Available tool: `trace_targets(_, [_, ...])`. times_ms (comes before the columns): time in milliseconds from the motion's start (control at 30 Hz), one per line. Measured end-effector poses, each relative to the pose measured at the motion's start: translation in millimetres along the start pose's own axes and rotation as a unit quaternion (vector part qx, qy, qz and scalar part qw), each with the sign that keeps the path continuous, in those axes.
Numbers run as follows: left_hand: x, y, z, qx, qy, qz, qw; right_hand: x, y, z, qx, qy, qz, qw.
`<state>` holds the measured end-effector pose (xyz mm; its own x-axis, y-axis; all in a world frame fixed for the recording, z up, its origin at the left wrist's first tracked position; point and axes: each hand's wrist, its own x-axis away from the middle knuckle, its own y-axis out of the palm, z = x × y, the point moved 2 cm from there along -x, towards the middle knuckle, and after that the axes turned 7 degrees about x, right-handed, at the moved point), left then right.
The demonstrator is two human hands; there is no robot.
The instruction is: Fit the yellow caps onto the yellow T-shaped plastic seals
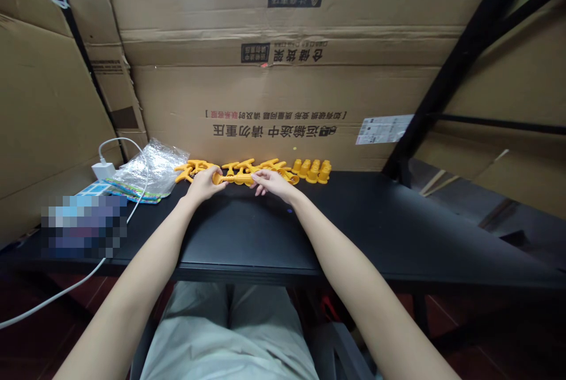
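Observation:
Both hands are at the back of the black table [247,226], close to the cardboard. Between them lies a long yellow plastic piece [239,179], roughly level. My left hand [204,185] is closed around its wider left end, thumb toward me. At the other end, my right hand [272,184] pinches the piece between thumb and fingertips, its other fingers curled. Just behind, several yellow Y-shaped plastic parts [245,164] lie in a row, partly hidden by the hands. To the right stand several yellow cup-like plastic parts [313,170], grouped together.
A cardboard wall [283,88] rises behind the table. On the left are a clear plastic bag [152,167], a white charger [103,170] with its cable, and a blurred-out item [84,226]. A black metal post [442,79] slants up at the right.

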<state>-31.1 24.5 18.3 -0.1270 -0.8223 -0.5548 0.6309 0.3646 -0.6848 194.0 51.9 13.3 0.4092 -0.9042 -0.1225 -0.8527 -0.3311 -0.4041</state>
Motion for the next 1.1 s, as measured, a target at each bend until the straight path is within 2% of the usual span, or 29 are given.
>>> trace_targets(233, [-0.1, 1.2, -1.8, 0.0, 0.001, -0.002, 1.0, 2.0, -3.5, 3.9, 0.011, -0.019, -0.035, 0.999])
trace_targets(800, [0.3, 2.5, -1.3, -0.004, 0.007, 0.0, 1.0, -3.9, -2.5, 10.3, -0.004, -0.051, 0.005, 0.999])
trace_targets(1100, [0.7, 1.1, 1.1, -0.007, 0.004, 0.003, 1.0, -0.9, 0.4, 6.7, -0.012, -0.046, 0.017, 0.999])
